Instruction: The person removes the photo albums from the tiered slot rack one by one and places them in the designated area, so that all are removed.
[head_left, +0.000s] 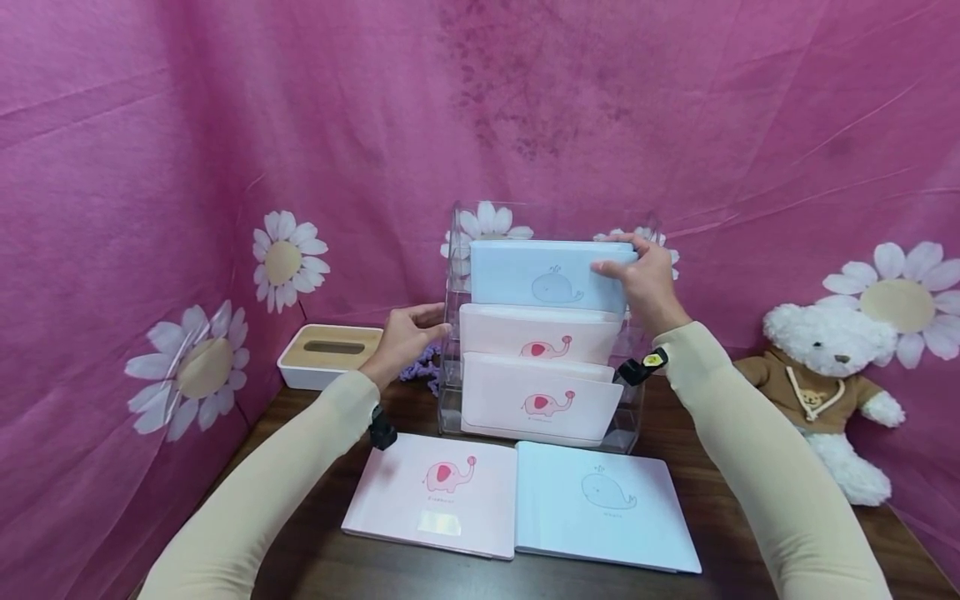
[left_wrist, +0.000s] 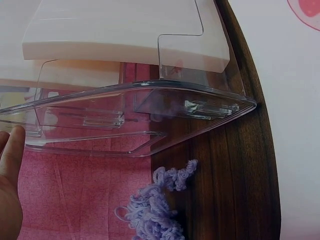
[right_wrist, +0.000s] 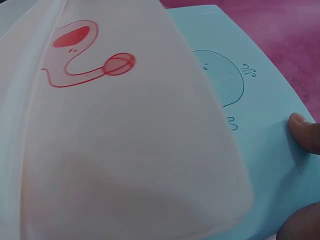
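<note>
A clear tiered rack [head_left: 450,375] stands on the table with booklets in its tiers. My right hand [head_left: 651,279] pinches the upper right corner of a light blue whale booklet [head_left: 510,279] in the upper part of the rack, thumb in front. The right wrist view shows that thumb [right_wrist: 305,134] on the blue cover, beside a pink elephant booklet [right_wrist: 135,150]. At the rack's left side, my left hand [head_left: 405,337] touches the clear side panel with extended fingers. Two pink elephant booklets, one behind the other [head_left: 487,333] and in front [head_left: 487,400], fill the lower tiers.
Flat before the rack lie a pink elephant booklet [head_left: 397,492] and a blue whale booklet [head_left: 547,517]. A white tissue box with a wooden lid [head_left: 300,375] and purple yarn-like stuff [left_wrist: 155,210] are at left. A teddy bear [head_left: 817,417] sits at right.
</note>
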